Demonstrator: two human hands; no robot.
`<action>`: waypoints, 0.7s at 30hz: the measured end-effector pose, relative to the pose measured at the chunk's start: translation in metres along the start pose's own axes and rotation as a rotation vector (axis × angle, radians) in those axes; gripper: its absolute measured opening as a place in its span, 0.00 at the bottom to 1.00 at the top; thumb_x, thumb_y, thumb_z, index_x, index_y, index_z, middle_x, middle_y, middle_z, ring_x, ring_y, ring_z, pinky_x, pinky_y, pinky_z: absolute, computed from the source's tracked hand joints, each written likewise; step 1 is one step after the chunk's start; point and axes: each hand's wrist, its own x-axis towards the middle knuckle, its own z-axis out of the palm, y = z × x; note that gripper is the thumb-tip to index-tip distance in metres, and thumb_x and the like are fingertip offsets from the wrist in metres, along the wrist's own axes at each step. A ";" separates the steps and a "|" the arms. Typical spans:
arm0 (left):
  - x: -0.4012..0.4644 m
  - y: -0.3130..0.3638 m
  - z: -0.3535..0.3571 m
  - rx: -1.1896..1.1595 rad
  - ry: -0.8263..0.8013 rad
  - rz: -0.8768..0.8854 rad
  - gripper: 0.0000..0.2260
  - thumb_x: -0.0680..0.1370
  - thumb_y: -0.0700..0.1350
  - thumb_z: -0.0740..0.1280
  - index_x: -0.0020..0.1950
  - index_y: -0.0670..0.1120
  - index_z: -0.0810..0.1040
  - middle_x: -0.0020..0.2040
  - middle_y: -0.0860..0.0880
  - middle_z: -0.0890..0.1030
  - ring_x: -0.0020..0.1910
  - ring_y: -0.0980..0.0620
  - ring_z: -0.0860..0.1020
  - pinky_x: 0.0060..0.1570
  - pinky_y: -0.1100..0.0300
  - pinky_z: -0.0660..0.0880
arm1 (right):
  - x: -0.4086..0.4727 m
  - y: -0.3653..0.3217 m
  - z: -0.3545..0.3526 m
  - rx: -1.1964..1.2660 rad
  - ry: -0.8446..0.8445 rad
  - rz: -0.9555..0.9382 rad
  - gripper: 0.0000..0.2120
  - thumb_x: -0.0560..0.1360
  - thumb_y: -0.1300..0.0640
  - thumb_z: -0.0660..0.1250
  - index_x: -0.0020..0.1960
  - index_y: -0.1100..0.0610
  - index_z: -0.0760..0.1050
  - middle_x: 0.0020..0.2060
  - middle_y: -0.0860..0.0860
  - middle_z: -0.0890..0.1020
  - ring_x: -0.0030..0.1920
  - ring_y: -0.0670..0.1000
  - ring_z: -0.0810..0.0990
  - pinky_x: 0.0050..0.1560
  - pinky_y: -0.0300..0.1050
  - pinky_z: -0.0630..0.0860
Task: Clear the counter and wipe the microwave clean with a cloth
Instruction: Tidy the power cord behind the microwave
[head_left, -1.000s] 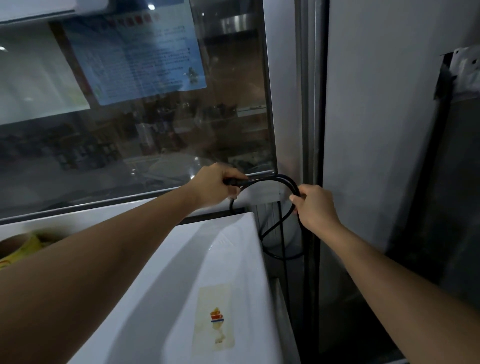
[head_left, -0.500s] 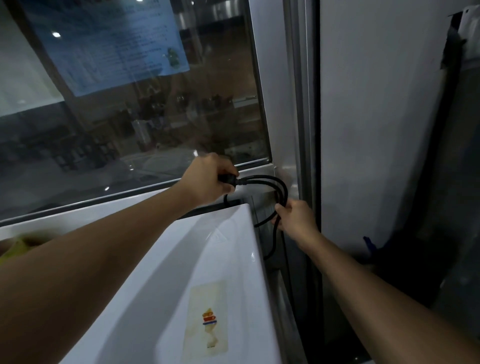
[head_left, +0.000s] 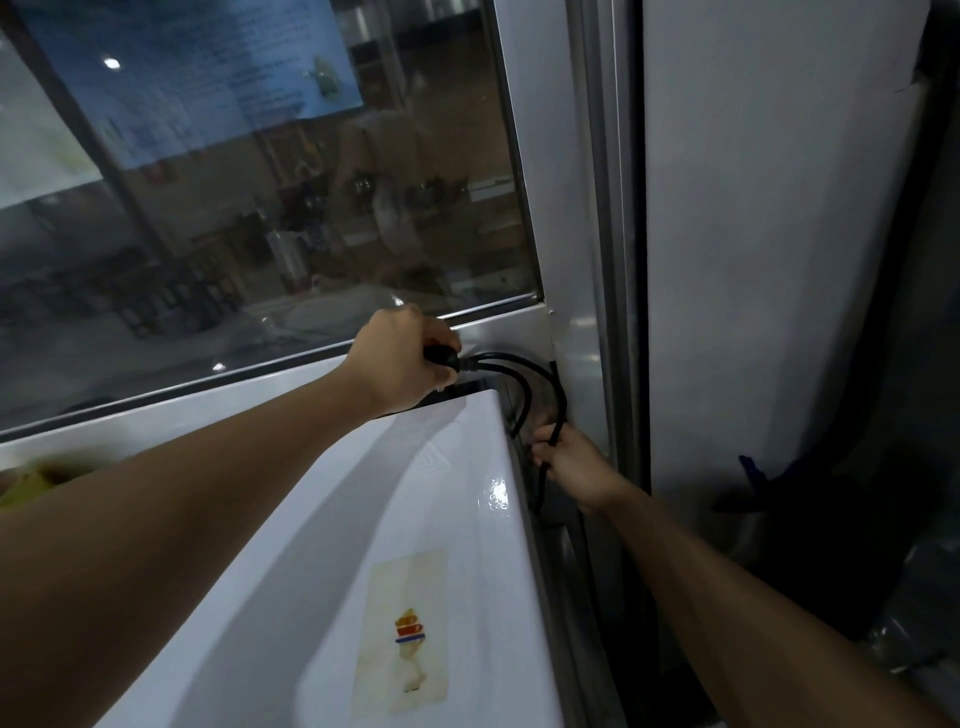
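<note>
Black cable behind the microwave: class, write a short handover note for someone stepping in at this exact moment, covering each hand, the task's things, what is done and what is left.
Left hand: grips the black cable at its thick end, above the microwave's back right corner.
Right hand: grips the cable's loops lower down, in the gap to the right of the microwave.
Done: cable gathered into loops; where it runs below is hidden.
Left: no cloth in view, so wiping the microwave does not look started. A stained sticker sits on its top. Counter not visible; clearing cannot be judged.
</note>
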 end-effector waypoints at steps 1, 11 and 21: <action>0.000 -0.001 0.000 0.001 -0.004 0.003 0.14 0.70 0.42 0.73 0.55 0.47 0.83 0.51 0.44 0.80 0.51 0.43 0.78 0.50 0.56 0.75 | 0.001 0.002 0.000 0.025 -0.018 0.012 0.10 0.77 0.67 0.58 0.53 0.55 0.71 0.44 0.53 0.74 0.49 0.53 0.72 0.42 0.39 0.68; -0.004 -0.005 0.002 -0.018 0.004 0.017 0.13 0.69 0.40 0.73 0.53 0.45 0.83 0.49 0.43 0.79 0.48 0.44 0.78 0.49 0.56 0.76 | -0.016 0.007 -0.004 0.079 0.069 0.013 0.10 0.78 0.68 0.58 0.56 0.57 0.64 0.50 0.55 0.71 0.48 0.50 0.71 0.40 0.38 0.66; -0.004 -0.001 0.004 -0.028 0.011 -0.014 0.14 0.71 0.41 0.72 0.57 0.47 0.81 0.52 0.43 0.75 0.51 0.43 0.76 0.49 0.56 0.74 | -0.036 0.023 -0.015 -0.129 0.122 -0.094 0.29 0.74 0.65 0.66 0.72 0.51 0.62 0.66 0.59 0.62 0.62 0.58 0.71 0.65 0.47 0.70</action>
